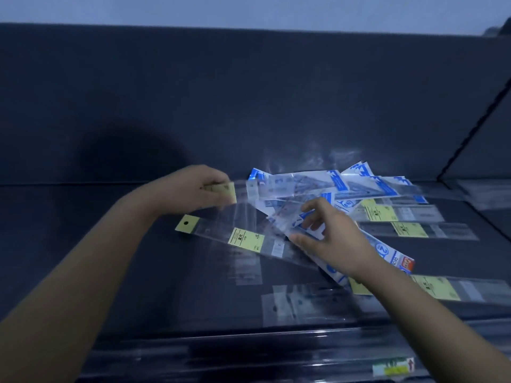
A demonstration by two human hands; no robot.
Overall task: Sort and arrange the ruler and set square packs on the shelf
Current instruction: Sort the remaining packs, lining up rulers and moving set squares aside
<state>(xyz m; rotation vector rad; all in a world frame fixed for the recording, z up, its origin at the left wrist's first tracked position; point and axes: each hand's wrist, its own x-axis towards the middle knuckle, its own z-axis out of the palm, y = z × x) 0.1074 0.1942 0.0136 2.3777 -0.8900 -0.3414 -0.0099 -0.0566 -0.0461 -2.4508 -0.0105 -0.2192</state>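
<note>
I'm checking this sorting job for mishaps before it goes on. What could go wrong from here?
The left hand pinches a ruler pack by its yellow header only; its clear sleeve runs toward the pile and may drag neighbours along. The right hand reaches into overlapping set square packs; pulling one out could scatter the heap. Some clear packs lie near the front edge of the shelf and might slide off.

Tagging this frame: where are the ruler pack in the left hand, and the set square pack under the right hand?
Ruler pack (224,192), head view: its yellow header card.
Set square pack (387,252), head view: its blue-and-white printed end.
</note>
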